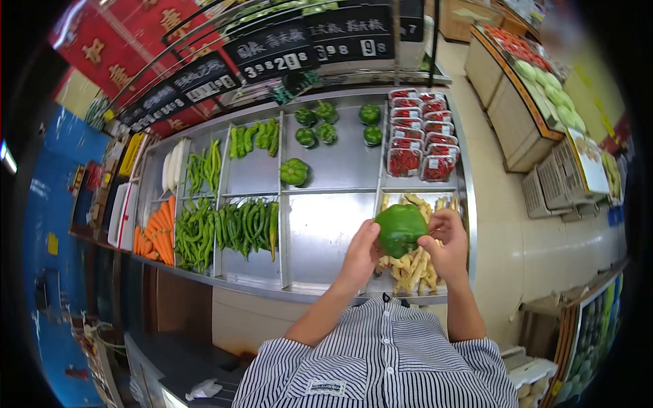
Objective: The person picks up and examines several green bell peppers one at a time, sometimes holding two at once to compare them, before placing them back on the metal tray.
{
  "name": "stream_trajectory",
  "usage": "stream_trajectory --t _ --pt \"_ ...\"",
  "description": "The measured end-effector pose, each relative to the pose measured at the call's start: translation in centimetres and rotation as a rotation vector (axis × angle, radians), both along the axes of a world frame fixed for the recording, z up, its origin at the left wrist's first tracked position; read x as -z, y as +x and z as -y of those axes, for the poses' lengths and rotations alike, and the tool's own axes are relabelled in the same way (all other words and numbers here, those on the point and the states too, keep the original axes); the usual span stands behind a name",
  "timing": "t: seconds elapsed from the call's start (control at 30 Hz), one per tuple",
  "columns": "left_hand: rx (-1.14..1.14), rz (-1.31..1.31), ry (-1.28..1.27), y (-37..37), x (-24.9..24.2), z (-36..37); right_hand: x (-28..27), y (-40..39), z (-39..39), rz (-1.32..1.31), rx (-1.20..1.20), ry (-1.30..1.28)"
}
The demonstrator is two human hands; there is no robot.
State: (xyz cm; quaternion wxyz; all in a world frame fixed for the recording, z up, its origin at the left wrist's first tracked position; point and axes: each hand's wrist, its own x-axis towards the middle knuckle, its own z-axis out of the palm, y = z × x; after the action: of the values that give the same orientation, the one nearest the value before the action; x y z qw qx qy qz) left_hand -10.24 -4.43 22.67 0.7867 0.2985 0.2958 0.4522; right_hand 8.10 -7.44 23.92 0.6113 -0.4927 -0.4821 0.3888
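A large green bell pepper [400, 230] is held up in front of my chest, above the ginger [411, 273] in the near right compartment. My left hand [362, 253] grips it from the left, with the thumb near its upper side. From the right, my right hand [445, 243] closes on it, thumb against its lower edge and fingers curled. Several more green bell peppers [317, 122] sit in the compartment farther back, with one bell pepper [294, 172] at its near left corner. The fingers' undersides are partly hidden behind the pepper.
The metal display stand [326, 238] has dividers and raised edges. Wrapped trays of red chillies [406, 162] fill its back right. Long green peppers [246, 228], carrots [158, 232] and white radishes [175, 166] lie left. Price boards [265, 51] hang behind; plastic crates [564, 177] stand right of the aisle.
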Motion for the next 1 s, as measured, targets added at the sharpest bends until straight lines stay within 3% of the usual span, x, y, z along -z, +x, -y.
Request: stream_trajectory --t 0.07,0.27,0.47,0.53,0.77,0.87,1.0 --pt "0.038 -0.043 -0.01 -0.2 0.0 0.1 0.3 -0.3 -0.2 -0.095 -0.005 0.01" --pt "0.164 -0.149 -0.06 -1.4 0.9 0.2 1.6 -0.1 -1.1 0.042 -0.103 0.104" --pt "0.165 0.01 -0.135 -2.7 1.9 -0.2 0.6 -1.5 -1.7 0.245 -0.244 0.127" --pt "0.133 0.018 -0.149 -3.0 2.1 -0.2 0.5 -2.3 -2.1 0.421 -0.253 0.14" --pt "0.046 -0.072 -0.199 -4.9 4.4 -0.5 2.7 -5.5 -4.8 0.428 -0.28 -0.037" --pt "0.044 0.087 -0.263 -6.7 6.9 -1.1 2.8 -7.1 -6.8 0.47 -0.346 -0.083" --pt "-0.029 -0.083 -0.196 -9.6 10.3 -1.6 3.9 -9.7 -10.9 0.641 -0.376 -0.105"
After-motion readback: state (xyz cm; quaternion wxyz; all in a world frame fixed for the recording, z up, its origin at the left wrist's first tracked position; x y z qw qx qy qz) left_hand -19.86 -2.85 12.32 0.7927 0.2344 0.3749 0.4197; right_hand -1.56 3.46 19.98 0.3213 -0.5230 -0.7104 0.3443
